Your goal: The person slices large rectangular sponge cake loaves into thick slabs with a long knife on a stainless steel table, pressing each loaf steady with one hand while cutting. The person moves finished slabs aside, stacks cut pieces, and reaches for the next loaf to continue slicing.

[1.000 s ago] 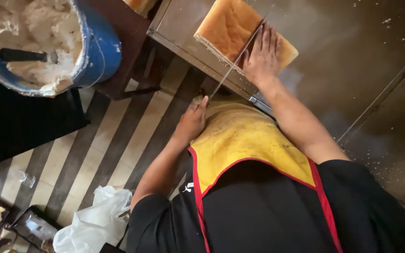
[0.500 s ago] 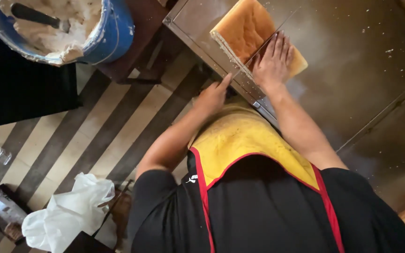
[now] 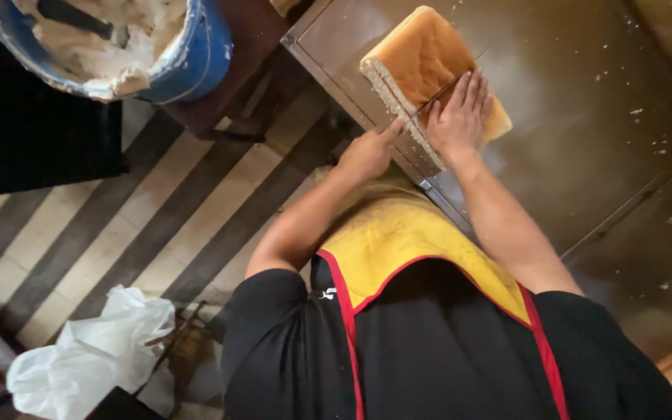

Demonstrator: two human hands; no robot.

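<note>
A cake slab [image 3: 421, 70] lies on the desk [image 3: 585, 132] at upper centre; a bucket [image 3: 118, 47] sits upper left, a bag [image 3: 87, 358] on the floor [image 3: 103, 233] lower left.

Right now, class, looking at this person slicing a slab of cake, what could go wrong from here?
1. The right hand lies flat on the sponge cake right beside the knife blade; a slip could cut the fingers.
2. The cake sits at the edge of the metal table; pressure might push it off.
3. Uneven pressing could give a crooked slice.
</note>
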